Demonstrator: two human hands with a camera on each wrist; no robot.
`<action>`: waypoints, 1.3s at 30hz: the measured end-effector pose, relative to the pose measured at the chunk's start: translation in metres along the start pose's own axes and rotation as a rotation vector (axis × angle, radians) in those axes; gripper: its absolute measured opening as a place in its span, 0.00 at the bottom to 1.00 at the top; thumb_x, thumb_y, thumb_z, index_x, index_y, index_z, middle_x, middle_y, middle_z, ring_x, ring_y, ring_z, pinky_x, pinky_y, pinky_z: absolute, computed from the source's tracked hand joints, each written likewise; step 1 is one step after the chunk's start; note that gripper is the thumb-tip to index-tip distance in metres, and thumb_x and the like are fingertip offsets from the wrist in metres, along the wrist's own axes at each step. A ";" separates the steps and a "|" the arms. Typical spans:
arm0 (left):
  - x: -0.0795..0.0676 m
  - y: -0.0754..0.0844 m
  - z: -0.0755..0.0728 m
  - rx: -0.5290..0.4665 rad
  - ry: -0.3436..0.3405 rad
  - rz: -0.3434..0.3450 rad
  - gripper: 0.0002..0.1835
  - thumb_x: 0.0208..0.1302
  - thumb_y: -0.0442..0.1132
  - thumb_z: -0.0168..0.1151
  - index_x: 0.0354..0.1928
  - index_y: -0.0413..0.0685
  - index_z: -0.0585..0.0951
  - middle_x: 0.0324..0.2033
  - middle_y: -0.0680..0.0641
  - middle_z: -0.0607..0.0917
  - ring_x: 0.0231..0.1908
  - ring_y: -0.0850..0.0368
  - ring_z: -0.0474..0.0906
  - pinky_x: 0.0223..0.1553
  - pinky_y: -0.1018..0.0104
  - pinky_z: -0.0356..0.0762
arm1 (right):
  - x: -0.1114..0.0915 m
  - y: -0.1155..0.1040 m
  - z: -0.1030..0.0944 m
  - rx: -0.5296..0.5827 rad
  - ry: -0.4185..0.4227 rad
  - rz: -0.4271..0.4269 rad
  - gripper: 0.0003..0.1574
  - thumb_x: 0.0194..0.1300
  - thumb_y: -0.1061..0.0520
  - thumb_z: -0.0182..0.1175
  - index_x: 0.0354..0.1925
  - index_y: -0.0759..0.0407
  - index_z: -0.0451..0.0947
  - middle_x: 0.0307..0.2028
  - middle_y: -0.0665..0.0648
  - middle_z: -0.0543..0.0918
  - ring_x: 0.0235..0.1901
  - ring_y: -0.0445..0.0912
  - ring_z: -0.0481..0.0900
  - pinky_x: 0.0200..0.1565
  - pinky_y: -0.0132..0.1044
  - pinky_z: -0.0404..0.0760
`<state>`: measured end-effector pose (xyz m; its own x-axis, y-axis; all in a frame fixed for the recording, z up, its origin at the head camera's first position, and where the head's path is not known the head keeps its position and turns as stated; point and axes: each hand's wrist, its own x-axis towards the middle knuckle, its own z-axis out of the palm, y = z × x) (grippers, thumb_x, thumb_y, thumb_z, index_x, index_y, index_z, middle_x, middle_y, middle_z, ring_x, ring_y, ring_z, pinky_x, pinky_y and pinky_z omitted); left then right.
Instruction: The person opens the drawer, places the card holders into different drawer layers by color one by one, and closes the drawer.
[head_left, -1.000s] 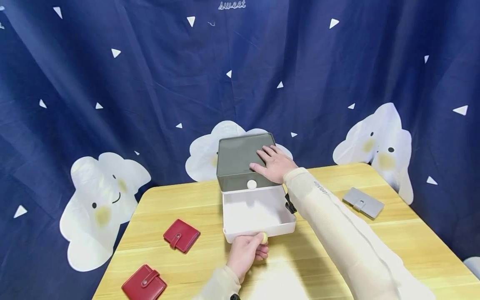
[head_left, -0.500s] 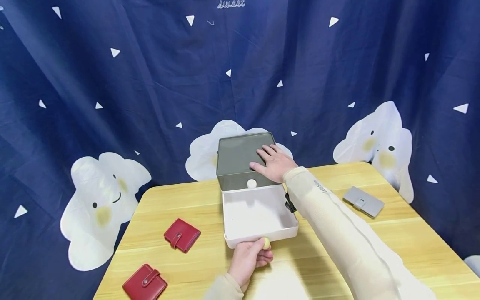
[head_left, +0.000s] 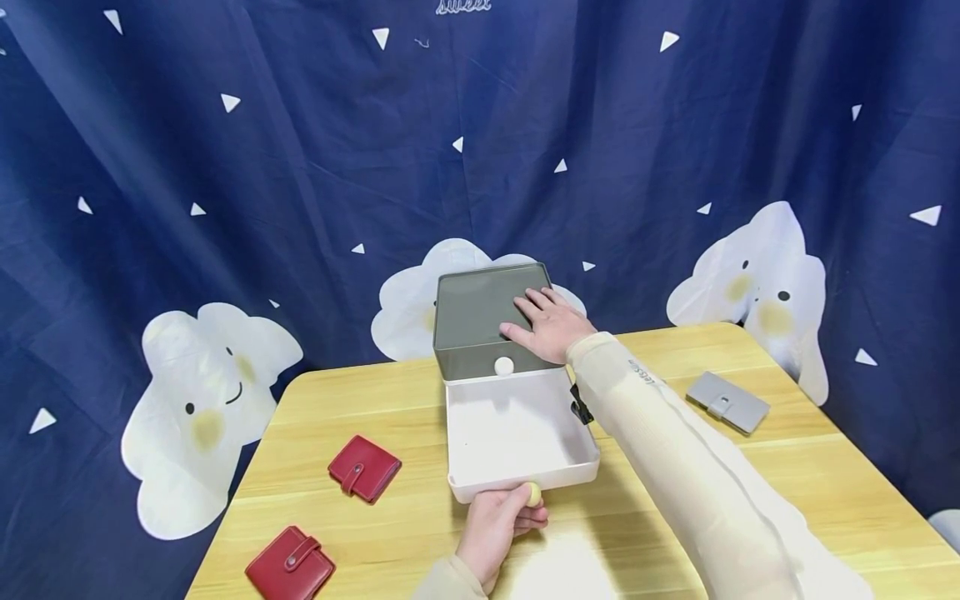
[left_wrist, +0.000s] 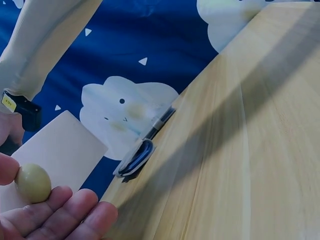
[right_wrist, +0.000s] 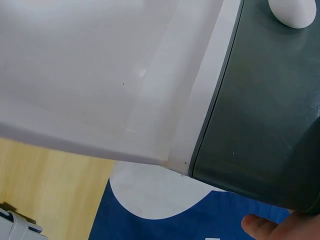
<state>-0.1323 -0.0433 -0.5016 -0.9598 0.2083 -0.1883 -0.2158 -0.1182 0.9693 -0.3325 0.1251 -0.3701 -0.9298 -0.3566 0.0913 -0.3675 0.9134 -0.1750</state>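
Note:
A small drawer box with a dark grey upper part point(head_left: 472, 308) and a white knob point(head_left: 504, 367) stands on the wooden table. Its white lower drawer point(head_left: 510, 433) is pulled out toward me, with nothing lying inside. My left hand point(head_left: 495, 529) pinches the drawer's pale yellow round knob point(left_wrist: 33, 183) between thumb and index finger; the other fingers extend below it. My right hand point(head_left: 553, 327) rests with spread fingers on the right side of the grey top. In the right wrist view the drawer floor point(right_wrist: 90, 80) fills much of the picture.
Two red wallets lie left of the box, one nearer the box point(head_left: 365, 468) and one closer to me point(head_left: 291, 563). A grey wallet point(head_left: 727, 402) lies to the right, beyond my right sleeve point(head_left: 675, 467). A blue curtain point(head_left: 337, 167) hangs behind the table.
The white drawer has slid a little further out toward me, and my left hand has come along with its knob. My right hand has stayed in place on the grey top.

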 end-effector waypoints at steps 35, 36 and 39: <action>-0.002 0.000 -0.021 0.017 -0.068 0.009 0.23 0.69 0.46 0.57 0.40 0.24 0.81 0.29 0.35 0.85 0.26 0.51 0.85 0.37 0.59 0.83 | -0.007 -0.007 -0.010 -0.003 -0.029 0.003 0.50 0.69 0.24 0.30 0.75 0.54 0.51 0.74 0.59 0.50 0.74 0.54 0.43 0.71 0.43 0.38; -0.002 -0.001 -0.022 0.021 -0.067 0.007 0.24 0.69 0.46 0.57 0.40 0.24 0.81 0.29 0.35 0.85 0.27 0.51 0.85 0.37 0.59 0.83 | -0.007 -0.007 -0.010 0.001 -0.030 0.002 0.50 0.69 0.24 0.30 0.75 0.54 0.51 0.74 0.59 0.50 0.74 0.54 0.43 0.71 0.43 0.38; -0.003 0.000 -0.027 0.027 -0.071 0.005 0.25 0.69 0.47 0.56 0.40 0.24 0.80 0.29 0.34 0.85 0.27 0.50 0.85 0.37 0.58 0.83 | -0.008 -0.007 -0.011 0.006 -0.027 0.004 0.50 0.69 0.24 0.30 0.75 0.54 0.51 0.74 0.59 0.50 0.74 0.54 0.43 0.71 0.44 0.39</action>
<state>-0.1338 -0.0698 -0.5053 -0.9454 0.2767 -0.1721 -0.2047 -0.0931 0.9744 -0.3222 0.1234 -0.3590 -0.9316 -0.3578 0.0640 -0.3634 0.9139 -0.1810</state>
